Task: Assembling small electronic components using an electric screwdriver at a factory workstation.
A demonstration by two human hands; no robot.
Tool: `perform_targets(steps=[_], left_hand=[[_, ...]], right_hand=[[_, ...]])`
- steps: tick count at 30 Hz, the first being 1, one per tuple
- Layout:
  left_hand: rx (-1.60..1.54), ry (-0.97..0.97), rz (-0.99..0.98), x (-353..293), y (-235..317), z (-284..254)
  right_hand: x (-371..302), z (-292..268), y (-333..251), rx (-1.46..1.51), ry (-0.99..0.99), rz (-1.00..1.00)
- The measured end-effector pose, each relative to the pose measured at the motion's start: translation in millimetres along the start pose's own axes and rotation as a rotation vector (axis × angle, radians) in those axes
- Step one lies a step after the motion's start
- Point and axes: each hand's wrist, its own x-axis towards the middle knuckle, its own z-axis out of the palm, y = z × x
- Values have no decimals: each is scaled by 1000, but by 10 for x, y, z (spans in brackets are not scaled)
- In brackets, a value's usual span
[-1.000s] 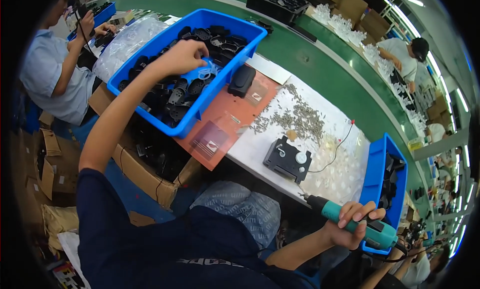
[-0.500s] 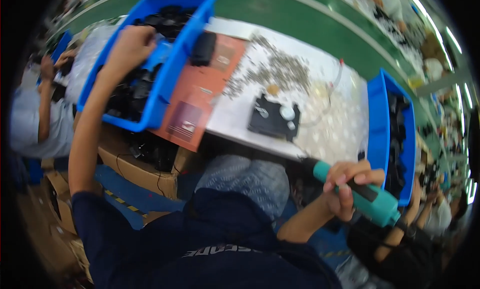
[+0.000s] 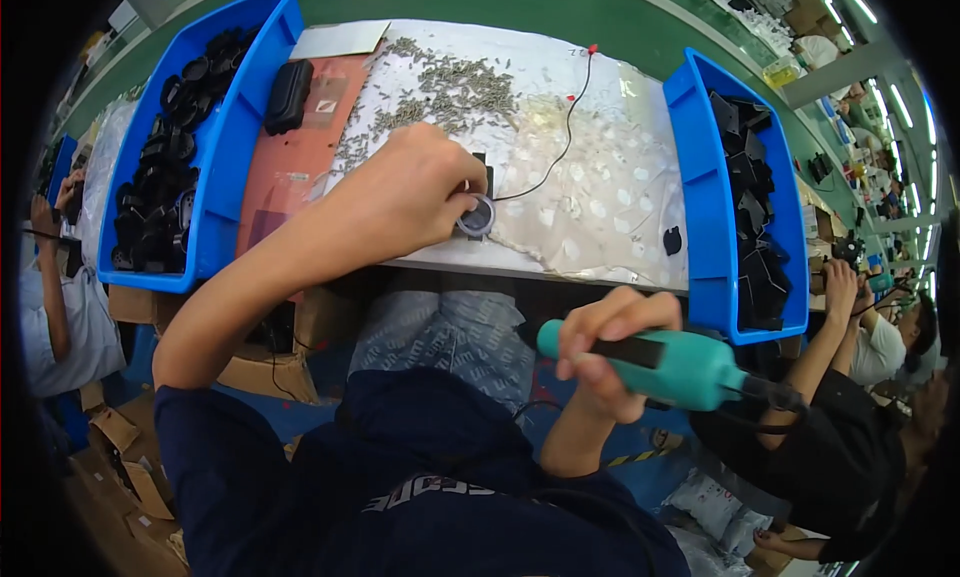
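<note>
Left hand (image 3: 435, 182) off bin (image 3: 222, 172), with one ring (image 3: 490, 218)

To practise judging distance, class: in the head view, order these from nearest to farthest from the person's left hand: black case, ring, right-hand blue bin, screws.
From the left hand:
1. Ring: at its fingertips.
2. Screws: scattered just beyond it.
3. Black case: off to its left.
4. Right-hand blue bin: well over to its right.
</note>
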Motion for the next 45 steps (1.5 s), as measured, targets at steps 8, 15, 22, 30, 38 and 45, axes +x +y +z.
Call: perform_targets(steps=[8,15,22,30,38,45], left_hand=[[76,214,-21,-2,-176,55],[-273,367,-187,-99,-277,250],[-394,449,-263,-96,-359,334],[-420,432,-361,-65,-353,296],[-414,537,-257,-153,-421,392],[-153,771,-41,-494,-317,-212]], right_hand=[[-136,259,273,-207,98,317],[142,456,519,-713,-16,248],[241,563,633,-977,-103,231],[497,423,643,-970,-292,183],[576,503,531,-962,-476,348],[216,220,506,-912,-299,166]])
